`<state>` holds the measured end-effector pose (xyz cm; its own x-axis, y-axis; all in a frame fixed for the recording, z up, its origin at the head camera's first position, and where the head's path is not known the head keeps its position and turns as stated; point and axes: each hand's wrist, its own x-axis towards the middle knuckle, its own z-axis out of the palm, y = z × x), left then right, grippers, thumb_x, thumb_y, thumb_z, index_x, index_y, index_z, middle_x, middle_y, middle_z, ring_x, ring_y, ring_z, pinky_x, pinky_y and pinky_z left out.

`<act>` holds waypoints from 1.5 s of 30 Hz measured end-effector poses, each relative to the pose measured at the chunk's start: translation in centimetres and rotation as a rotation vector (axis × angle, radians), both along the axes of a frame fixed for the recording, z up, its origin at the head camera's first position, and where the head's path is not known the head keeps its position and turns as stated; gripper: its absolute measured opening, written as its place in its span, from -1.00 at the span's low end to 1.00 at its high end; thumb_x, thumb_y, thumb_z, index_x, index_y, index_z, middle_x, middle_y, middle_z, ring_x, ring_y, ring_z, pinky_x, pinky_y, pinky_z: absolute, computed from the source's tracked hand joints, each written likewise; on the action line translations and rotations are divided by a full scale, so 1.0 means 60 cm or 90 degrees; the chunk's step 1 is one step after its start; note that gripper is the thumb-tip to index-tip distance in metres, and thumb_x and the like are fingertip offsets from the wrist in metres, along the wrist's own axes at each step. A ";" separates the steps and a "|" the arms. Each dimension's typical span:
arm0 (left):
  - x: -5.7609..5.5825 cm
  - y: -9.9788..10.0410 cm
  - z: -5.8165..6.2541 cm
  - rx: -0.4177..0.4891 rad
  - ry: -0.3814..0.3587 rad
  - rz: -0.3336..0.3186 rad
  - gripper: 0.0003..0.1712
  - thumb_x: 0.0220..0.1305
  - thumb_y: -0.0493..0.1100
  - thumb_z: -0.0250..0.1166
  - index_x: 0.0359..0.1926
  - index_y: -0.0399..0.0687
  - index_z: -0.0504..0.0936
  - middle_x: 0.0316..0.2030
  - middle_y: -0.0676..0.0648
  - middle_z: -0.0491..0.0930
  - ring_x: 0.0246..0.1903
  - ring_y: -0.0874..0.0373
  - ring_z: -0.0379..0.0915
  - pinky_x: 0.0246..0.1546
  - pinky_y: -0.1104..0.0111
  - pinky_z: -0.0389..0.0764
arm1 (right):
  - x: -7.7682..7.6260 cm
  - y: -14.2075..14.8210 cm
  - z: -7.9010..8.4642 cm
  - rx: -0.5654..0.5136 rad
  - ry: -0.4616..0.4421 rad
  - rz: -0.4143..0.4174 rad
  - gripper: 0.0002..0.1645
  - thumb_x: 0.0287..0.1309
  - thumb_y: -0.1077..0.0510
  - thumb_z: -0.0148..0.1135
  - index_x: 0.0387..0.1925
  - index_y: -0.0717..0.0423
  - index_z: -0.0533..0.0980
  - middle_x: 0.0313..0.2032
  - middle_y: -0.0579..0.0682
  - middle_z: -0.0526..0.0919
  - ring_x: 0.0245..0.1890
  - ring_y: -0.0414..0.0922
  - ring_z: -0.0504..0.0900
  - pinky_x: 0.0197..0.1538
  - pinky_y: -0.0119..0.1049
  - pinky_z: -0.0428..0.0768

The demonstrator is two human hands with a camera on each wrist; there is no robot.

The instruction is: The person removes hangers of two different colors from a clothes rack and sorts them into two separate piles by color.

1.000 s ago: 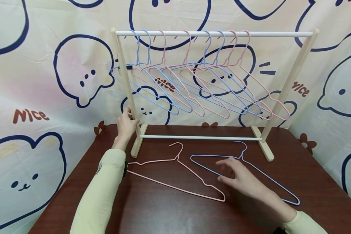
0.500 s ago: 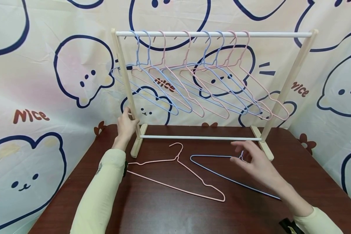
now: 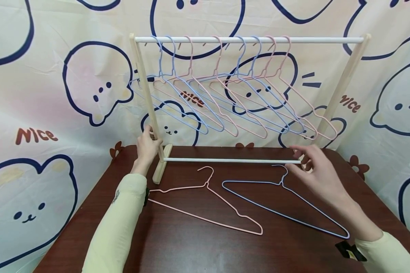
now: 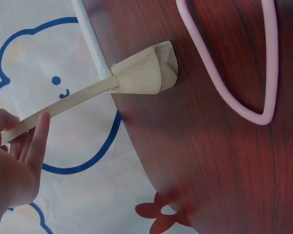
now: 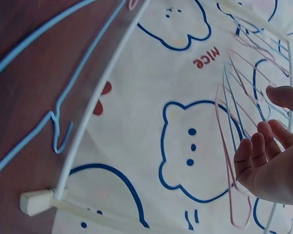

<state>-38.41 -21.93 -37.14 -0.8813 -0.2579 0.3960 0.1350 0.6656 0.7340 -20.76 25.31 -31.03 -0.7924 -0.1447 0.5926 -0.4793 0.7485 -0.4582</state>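
Note:
My left hand (image 3: pixel 147 148) grips the left wooden post (image 4: pixel 63 103) of a hanger rack, low down near its foot. In the left wrist view the thumb and fingers wrap that post. My right hand (image 3: pixel 316 172) hovers in front of the rack's lower right corner, hiding the right foot in the head view; its fingers are loosely bent and hold nothing. In the right wrist view the hand (image 5: pixel 273 146) is apart from the rack. A blue hanger (image 3: pixel 259 204) lies flat on the table below it. Left of that lies a pink hanger (image 3: pixel 205 218).
Several pink and blue hangers hang from the rack's white top rail (image 3: pixel 321 40), mostly toward its left and middle. A white lower bar (image 3: pixel 232 160) joins the feet. Brown table (image 3: pixel 191 254); a printed cloth (image 3: pixel 54 94) closes the back and sides.
My right hand has moved up and to the right, from over the blue hanger to the rack's lower right corner. The left hand and the hangers stay put.

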 end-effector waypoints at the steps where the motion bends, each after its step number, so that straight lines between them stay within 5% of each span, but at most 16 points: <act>1: 0.000 0.000 0.001 0.001 0.001 -0.001 -0.64 0.25 -0.31 0.25 0.04 -0.18 0.38 -0.09 -0.34 0.66 -0.12 -0.26 0.67 -0.17 -0.04 0.71 | -0.001 0.003 0.006 -0.007 0.003 -0.006 -0.42 0.11 0.23 0.42 0.20 0.09 0.50 -0.17 -0.03 0.48 -0.32 -0.32 0.37 -0.31 -0.62 0.37; 11: -0.001 0.000 0.002 0.003 -0.001 0.002 -0.64 0.26 -0.31 0.25 0.04 -0.18 0.38 -0.07 -0.35 0.66 -0.11 -0.26 0.66 -0.16 -0.05 0.71 | -0.014 0.028 0.052 -0.040 0.072 -0.065 -0.35 0.08 0.32 0.39 0.25 0.14 0.48 -0.12 0.03 0.41 -0.31 -0.28 0.29 -0.31 -0.63 0.31; 21: -0.002 -0.002 -0.001 0.008 0.004 -0.001 -0.64 0.26 -0.29 0.25 0.04 -0.17 0.38 -0.07 -0.35 0.66 -0.12 -0.26 0.66 -0.17 -0.05 0.72 | -0.048 0.055 0.051 -0.019 0.186 -0.080 -0.30 -0.05 0.40 0.41 0.22 0.22 0.49 -0.05 0.26 0.40 -0.05 -0.49 0.07 -0.12 -0.45 0.15; 29: 0.004 0.001 0.001 0.008 -0.004 -0.007 -0.67 0.28 -0.29 0.24 0.03 -0.17 0.37 -0.08 -0.35 0.66 -0.13 -0.27 0.66 -0.18 -0.06 0.71 | -0.073 0.085 0.046 -0.014 0.219 -0.083 -0.22 -0.19 0.41 0.48 0.19 0.27 0.49 -0.18 0.11 0.34 -0.12 -0.45 0.06 -0.03 -0.33 0.01; 33: 0.004 0.000 0.002 0.007 -0.001 -0.006 -0.65 0.28 -0.29 0.23 0.05 -0.18 0.37 -0.09 -0.35 0.66 -0.13 -0.27 0.66 -0.18 -0.05 0.71 | -0.082 0.096 0.047 0.004 0.211 -0.076 -0.15 -0.19 0.40 0.50 0.25 0.27 0.43 -0.07 0.18 0.37 -0.04 -0.46 0.03 0.02 -0.23 0.01; 40: 0.003 0.001 0.000 0.005 0.004 -0.002 -0.66 0.28 -0.30 0.23 0.05 -0.17 0.38 -0.10 -0.34 0.66 -0.14 -0.27 0.66 -0.19 -0.05 0.71 | -0.091 0.101 0.047 0.035 0.150 -0.075 0.08 -0.37 0.31 0.64 0.32 0.21 0.37 0.18 0.38 0.30 0.17 0.14 0.17 0.09 0.08 0.08; 45: 0.002 0.004 -0.001 0.008 0.006 0.000 -0.65 0.27 -0.30 0.25 0.04 -0.18 0.38 -0.09 -0.35 0.66 -0.13 -0.27 0.66 -0.18 -0.06 0.71 | -0.095 0.094 0.049 0.073 0.103 -0.088 0.28 -0.42 0.26 0.71 0.44 0.06 0.25 0.31 0.36 0.19 0.28 0.30 0.10 0.10 0.25 0.12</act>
<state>-38.28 -21.68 -37.20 -0.8774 -0.2626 0.4015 0.1423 0.6567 0.7406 -26.45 30.97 -28.11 -0.7049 -0.1154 0.6998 -0.4292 0.8549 -0.2913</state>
